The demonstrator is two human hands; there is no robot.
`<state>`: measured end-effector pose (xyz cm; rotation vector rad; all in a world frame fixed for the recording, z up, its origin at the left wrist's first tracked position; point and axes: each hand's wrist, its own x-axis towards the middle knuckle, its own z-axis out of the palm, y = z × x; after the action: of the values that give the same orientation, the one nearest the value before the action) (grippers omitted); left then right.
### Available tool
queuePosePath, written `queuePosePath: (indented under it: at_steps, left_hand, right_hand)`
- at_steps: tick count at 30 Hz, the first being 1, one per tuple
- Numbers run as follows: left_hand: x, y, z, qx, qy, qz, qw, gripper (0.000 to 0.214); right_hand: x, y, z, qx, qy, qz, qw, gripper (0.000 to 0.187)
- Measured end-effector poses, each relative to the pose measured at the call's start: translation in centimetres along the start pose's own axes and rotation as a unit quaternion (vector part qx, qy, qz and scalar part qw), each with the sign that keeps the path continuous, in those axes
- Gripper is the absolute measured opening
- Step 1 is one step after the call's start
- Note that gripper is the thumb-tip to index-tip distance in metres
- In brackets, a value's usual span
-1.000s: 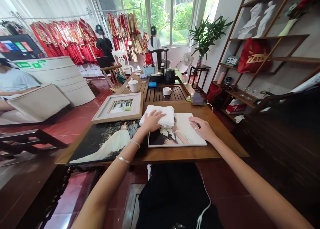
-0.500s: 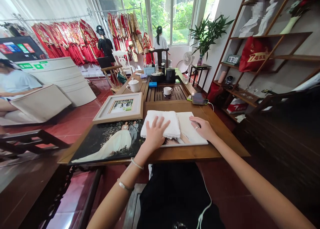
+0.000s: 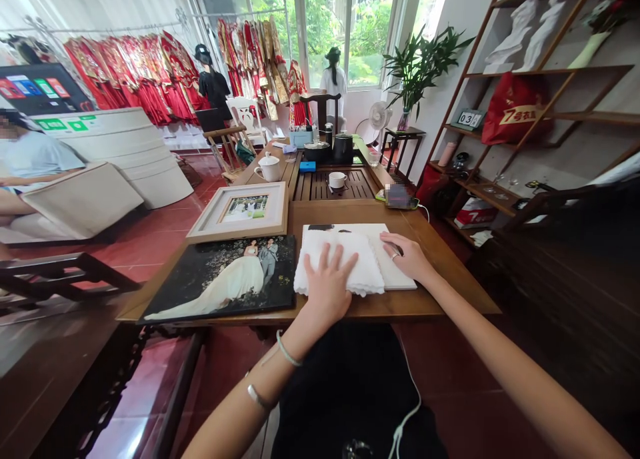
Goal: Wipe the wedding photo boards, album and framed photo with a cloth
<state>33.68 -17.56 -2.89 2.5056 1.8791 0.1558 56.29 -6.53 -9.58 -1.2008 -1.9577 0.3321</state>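
A white towel (image 3: 369, 269) lies over much of the photo board (image 3: 396, 280), under the left hand (image 3: 327, 282), grip spread flat. At the board's right side, the right hand (image 3: 409, 257) curls; whether its grip pinches, I cannot tell. Left of the board lies a wedding photo (image 3: 235, 282).

Towel (image 3: 367, 269) on photo panel (image 3: 400, 275), cup (image 3: 337, 181) behind both

1. A white cloth (image 3: 369, 267), fluffy and rough-edged, lies flat over the photo panel's left and middle.
2. The photo panel (image 3: 396, 279) lies flat on the wooden table (image 3: 350, 212), its picture mostly covered, its right part white.
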Motion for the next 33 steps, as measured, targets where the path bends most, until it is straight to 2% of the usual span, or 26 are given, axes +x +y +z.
queuePosePath:
  at_steps: [8, 13, 18, 26, 30, 33]
  left_hand:
    - [7.6, -1.6, 0.2, 0.016, -0.031, 0.039, 0.999, 0.068]
    - [9.7, -2.3, 0.4, 0.025, -0.016, 0.058, 0.998, 0.067]
    - [8.0, -1.2, 0.6, 0.027, -0.005, 0.062, 0.998, 0.067]
    - [0.9, 1.8, 1.2, 0.022, 0.039, 0.081, 0.996, 0.071]
    - [-1.8, 2.0, 1.0, 0.014, 0.030, 0.076, 0.997, 0.076]
    - [-1.8, 1.5, 0.3, 0.009, 0.003, 0.079, 0.997, 0.075]
  right_hand:
    - [0.0, 0.2, -0.1, -0.006, -0.001, -0.008, 1.000, 0.030]
    - [0.0, 0.2, 0.0, -0.005, 0.001, -0.010, 1.000, 0.030]
    - [0.1, 0.2, 0.0, -0.003, 0.002, -0.010, 1.000, 0.030]
    - [0.1, 0.4, 0.0, 0.004, 0.000, -0.011, 1.000, 0.036]
    - [0.0, 0.4, 0.0, 0.004, -0.001, -0.009, 1.000, 0.032]
    - [0.0, 0.2, 0.0, 0.004, 0.001, -0.007, 1.000, 0.030]
